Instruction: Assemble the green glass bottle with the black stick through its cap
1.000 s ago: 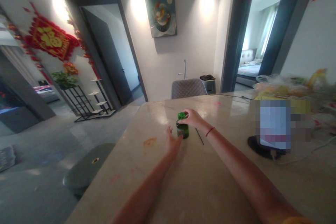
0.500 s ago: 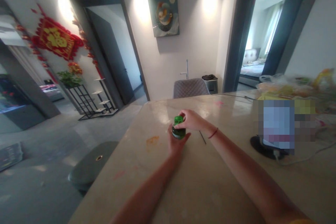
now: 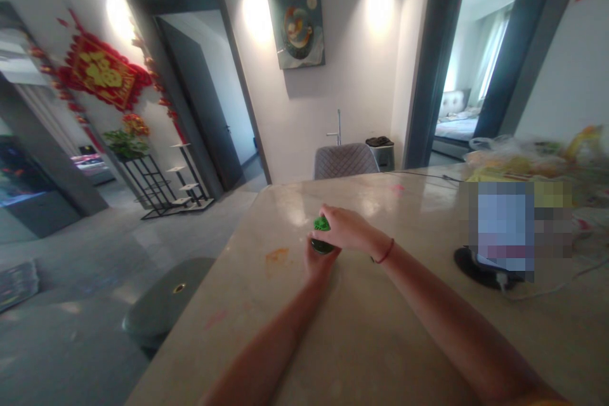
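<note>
A small dark green bottle [image 3: 322, 245] with a bright green ribbed cap [image 3: 321, 223] is over the middle of the table. Around its lower body wraps my left hand [image 3: 318, 264], closed on it. From the right, my right hand [image 3: 347, 228] grips the cap between thumb and fingers and covers part of it. Whether the cap sits tight or loose on the bottle I cannot tell. My right wrist wears a thin dark red cord [image 3: 386, 251]; just beneath it shows the tip of a thin dark stick, otherwise hidden.
A blurred-out screen on a round black stand [image 3: 464, 263] is at the right, with a white cable. Behind it lie plastic bags [image 3: 518, 149]. A grey quilted chair [image 3: 347, 160] stands at the far edge, a green stool [image 3: 166, 304] at the left.
My right hand has come lower and turned over the cap, hiding more of the bottle. Its wrist now covers most of the thin stick. My left hand keeps its hold.
</note>
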`<state>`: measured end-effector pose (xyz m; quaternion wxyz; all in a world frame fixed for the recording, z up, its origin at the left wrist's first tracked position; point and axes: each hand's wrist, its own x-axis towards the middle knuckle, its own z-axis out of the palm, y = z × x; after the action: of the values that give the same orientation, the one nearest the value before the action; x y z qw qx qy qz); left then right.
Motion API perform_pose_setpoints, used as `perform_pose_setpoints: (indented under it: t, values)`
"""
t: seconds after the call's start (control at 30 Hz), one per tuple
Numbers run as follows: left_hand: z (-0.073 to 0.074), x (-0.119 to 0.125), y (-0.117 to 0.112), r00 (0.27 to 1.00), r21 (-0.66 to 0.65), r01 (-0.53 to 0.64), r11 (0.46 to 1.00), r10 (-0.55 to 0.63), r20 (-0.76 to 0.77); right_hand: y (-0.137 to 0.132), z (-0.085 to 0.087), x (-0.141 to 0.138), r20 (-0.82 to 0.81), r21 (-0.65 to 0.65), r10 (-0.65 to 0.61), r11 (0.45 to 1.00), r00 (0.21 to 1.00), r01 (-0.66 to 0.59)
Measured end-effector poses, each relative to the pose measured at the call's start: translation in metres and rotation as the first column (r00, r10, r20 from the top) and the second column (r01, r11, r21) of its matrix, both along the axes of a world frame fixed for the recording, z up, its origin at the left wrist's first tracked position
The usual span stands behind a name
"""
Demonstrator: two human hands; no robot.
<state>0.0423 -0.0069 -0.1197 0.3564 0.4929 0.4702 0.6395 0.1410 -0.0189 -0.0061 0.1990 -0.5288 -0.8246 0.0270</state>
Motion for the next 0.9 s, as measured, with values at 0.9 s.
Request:
perform_pose_setpoints:
  t: [0.9]
  values:
    - [-0.004,-0.001,0.003,0.922,-0.038,-0.100,0.994,0.078,-0.379,0.020,0.003,0.033,-0.085,-0.134,0.396,0.905,0.914,-0.405]
